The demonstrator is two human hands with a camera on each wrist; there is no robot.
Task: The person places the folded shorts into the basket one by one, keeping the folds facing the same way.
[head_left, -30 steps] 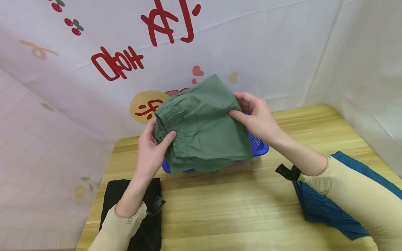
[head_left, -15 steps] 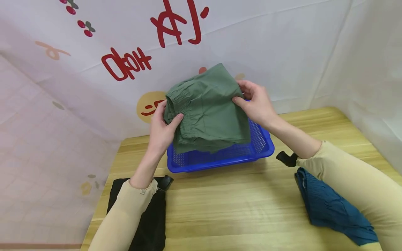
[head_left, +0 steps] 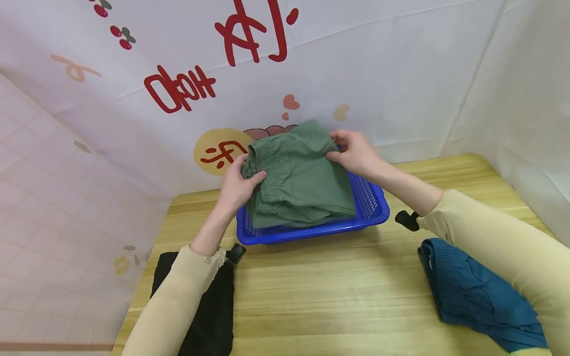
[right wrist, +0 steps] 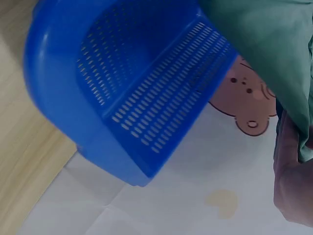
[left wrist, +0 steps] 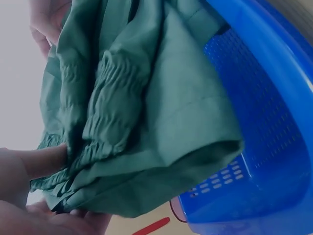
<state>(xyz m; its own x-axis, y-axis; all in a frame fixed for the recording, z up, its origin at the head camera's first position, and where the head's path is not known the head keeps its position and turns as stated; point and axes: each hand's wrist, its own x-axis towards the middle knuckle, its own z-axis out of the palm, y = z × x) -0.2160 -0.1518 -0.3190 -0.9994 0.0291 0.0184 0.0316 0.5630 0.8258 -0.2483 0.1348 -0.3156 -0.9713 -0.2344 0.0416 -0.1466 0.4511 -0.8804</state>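
Green shorts (head_left: pixel 303 178) over blue basket (head_left: pixel 371 210) rim

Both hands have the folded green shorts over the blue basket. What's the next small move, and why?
Probably lower it the rest of the way and let go. The folded green shorts are pinched by the left hand and right hand, their near edge already inside the blue basket, the far side raised.
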